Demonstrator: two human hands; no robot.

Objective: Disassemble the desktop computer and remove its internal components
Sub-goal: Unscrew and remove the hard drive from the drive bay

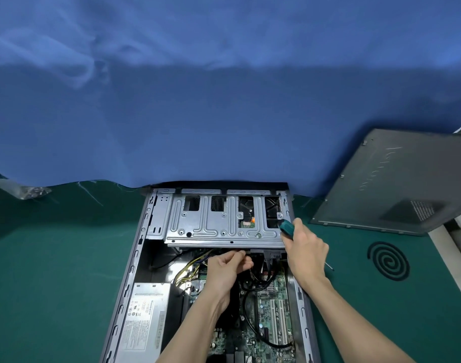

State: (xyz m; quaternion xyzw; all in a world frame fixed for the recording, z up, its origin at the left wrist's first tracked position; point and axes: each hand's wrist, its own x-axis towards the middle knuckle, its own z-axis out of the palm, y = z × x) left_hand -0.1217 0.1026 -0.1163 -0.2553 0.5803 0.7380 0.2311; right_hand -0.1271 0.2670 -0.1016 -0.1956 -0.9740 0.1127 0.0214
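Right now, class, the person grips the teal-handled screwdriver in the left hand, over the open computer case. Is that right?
Not quite: the head view shows the right hand, not the left, gripping the teal-handled screwdriver over the open computer case.

Light even and diffuse from overhead, moderately bright. Soft dark shadow on blue cloth [336, 158] at right. Mild sheen on metal drive cage [211, 226]. Edges bow strongly, wide-angle; cloth texture smeared and soft.
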